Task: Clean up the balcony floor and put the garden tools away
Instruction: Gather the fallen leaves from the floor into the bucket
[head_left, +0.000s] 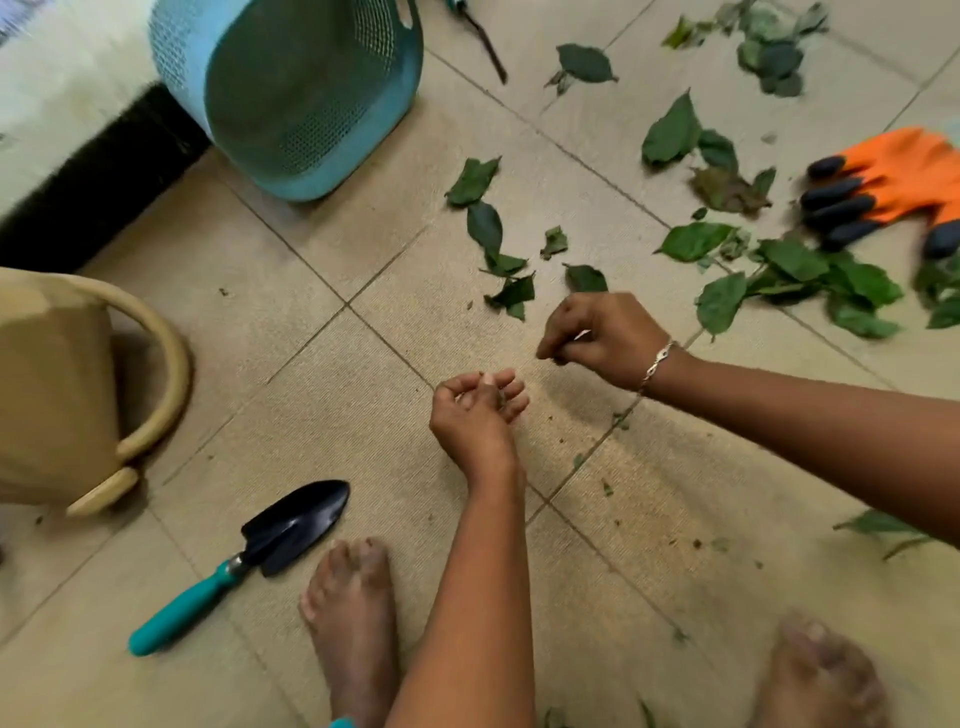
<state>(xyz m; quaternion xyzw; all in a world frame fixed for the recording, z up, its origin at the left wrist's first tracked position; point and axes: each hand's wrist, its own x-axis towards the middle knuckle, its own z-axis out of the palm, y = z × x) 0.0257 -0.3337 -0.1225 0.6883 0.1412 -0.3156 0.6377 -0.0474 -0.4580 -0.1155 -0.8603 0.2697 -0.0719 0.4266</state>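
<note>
Green leaves (493, 244) lie scattered over the beige tiled floor (322, 395), with a thicker pile (810, 280) at the right. My left hand (475, 410) is palm up with curled fingers cupping small leaf bits. My right hand (597, 338) hovers just above the floor, its fingertips pinching a small scrap. A black trowel with a teal handle (244, 561) lies at the lower left. An orange glove with black fingertips (883, 187) rests on the floor at the right edge.
A teal mesh basket (296, 93) lies tipped at the top, its opening facing me. A tan watering can (78, 395) stands at the left edge. My bare feet (353, 623) are at the bottom. A dark twig-like tool (485, 44) lies beyond the basket.
</note>
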